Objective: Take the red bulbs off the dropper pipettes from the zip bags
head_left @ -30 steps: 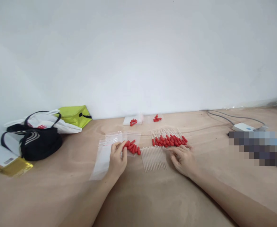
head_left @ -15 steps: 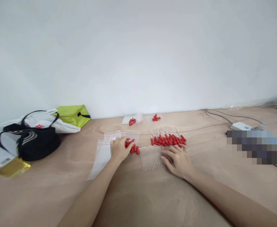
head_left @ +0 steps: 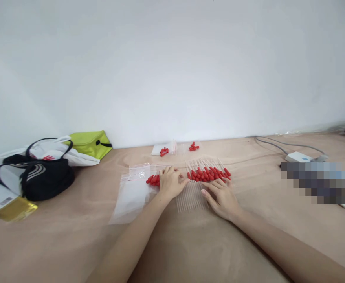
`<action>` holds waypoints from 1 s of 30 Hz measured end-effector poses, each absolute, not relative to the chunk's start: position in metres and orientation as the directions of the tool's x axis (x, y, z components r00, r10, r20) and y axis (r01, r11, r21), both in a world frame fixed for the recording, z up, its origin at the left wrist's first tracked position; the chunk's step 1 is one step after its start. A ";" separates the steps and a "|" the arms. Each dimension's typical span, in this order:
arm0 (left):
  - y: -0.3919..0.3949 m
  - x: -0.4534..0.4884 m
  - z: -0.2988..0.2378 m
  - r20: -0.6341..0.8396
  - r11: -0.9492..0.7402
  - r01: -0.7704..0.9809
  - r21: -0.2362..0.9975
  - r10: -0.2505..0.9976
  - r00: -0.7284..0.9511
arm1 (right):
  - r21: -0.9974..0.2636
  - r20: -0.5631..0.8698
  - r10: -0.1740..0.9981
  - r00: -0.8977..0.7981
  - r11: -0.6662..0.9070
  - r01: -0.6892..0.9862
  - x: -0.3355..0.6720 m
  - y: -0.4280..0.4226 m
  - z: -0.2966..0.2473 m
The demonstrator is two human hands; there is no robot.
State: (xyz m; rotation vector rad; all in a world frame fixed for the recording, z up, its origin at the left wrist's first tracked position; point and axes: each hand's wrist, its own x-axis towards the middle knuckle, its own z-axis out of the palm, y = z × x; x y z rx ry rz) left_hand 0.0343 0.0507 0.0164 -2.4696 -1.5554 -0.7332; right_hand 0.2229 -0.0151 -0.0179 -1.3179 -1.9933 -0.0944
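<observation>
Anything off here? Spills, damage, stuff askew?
Mainly a pixelated patch at the right, near the white box: it hides whatever lies there. The red tips by the right hand bunch unevenly, but nothing looks spilled or visibly damaged.

The wood-toned bench (head_left: 187, 251) reaches back to the wall. On its left sit a black bag (head_left: 48, 184), a white bag (head_left: 84, 158) and a lime-green bag (head_left: 85, 141) — a gold packet (head_left: 26, 208) in front. Mid-bench lie clear zip bags (head_left: 129, 204), thin pale sticks (head_left: 187, 202) and red pieces (head_left: 209, 174); to the right — a white box (head_left: 298, 157) with a grey cable (head_left: 293, 144).
</observation>
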 end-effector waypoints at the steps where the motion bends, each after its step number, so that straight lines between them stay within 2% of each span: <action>1: 0.053 0.041 0.015 0.453 -0.448 0.881 0.153 0.824 0.341 | -0.329 0.610 0.769 -0.192 0.466 0.821 0.223 -0.015 -0.018; 9: 0.064 0.060 0.011 0.381 -0.328 0.912 0.247 0.898 0.220 | -0.315 0.633 0.753 -0.181 0.464 0.828 0.223 -0.014 -0.017; 16: 0.043 0.027 0.028 0.373 -0.243 0.931 0.273 0.918 0.131 | -0.362 0.628 0.764 -0.151 0.459 0.811 0.223 -0.014 -0.017; 24: -0.010 -0.018 0.030 0.560 -0.526 0.828 0.194 0.753 0.347 | -0.284 0.692 0.692 -0.207 0.525 0.803 0.223 -0.011 -0.020; 30: -0.008 -0.007 0.014 0.613 -0.683 0.719 0.130 0.625 0.483 | -0.114 0.692 0.620 -0.371 0.601 0.791 0.218 -0.014 -0.015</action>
